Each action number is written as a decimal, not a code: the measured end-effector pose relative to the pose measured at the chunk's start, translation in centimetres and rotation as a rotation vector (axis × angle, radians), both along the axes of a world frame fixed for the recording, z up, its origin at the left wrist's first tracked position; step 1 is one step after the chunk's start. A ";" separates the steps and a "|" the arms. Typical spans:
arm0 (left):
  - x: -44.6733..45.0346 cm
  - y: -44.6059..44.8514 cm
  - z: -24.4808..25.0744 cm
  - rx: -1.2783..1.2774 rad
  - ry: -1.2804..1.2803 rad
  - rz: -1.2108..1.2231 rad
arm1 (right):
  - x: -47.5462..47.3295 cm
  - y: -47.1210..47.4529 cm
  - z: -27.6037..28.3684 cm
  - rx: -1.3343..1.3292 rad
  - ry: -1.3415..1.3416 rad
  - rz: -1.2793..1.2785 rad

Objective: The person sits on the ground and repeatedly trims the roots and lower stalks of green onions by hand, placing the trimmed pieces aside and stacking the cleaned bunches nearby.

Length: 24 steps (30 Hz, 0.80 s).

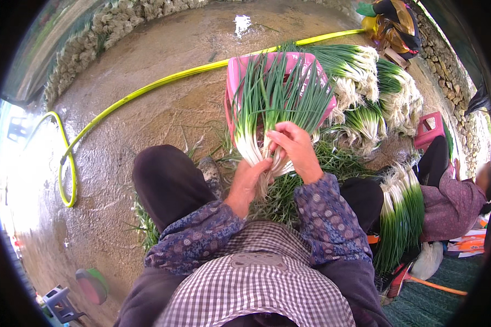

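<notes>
My left hand (247, 182) is closed around the white root ends of a fanned bunch of green onions (251, 143). Thumb and fingers of my right hand (292, 149) pinch the white stalks in the bunch's middle, just above the left hand. The green leaves point away from me and lie over a pink plastic stool (239, 67). Thin roots hang below my left hand. Loose green trimmings (335, 157) are spread on the ground under and beside my hands.
Green onion piles (362, 75) lie right of the stool; another bunch (401, 212) is by my right knee. A yellow hose (147, 88) crosses the wet floor. Co-workers (450, 204) sit at the right and far right. A red-headed brush (399, 280) lies lower right.
</notes>
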<state>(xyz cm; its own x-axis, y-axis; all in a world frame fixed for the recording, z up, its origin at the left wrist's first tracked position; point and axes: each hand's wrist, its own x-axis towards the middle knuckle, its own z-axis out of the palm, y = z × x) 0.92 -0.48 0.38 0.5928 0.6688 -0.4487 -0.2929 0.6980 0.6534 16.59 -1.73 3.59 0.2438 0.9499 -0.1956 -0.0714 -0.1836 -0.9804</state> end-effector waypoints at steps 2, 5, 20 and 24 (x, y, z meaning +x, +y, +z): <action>0.1 0.1 0.1 0.064 -0.011 -0.045 | 0.0 -2.4 0.6 0.072 0.111 -0.164; 0.3 -0.4 0.1 0.074 -0.036 -0.058 | -0.9 -5.8 0.7 0.172 0.121 -0.352; 1.3 -1.1 0.0 0.085 -0.156 -0.002 | -5.7 -12.9 3.6 0.458 -0.294 -0.240; 1.3 -0.8 0.0 0.078 -0.066 -0.045 | -5.5 -13.0 3.2 0.438 -0.284 -0.262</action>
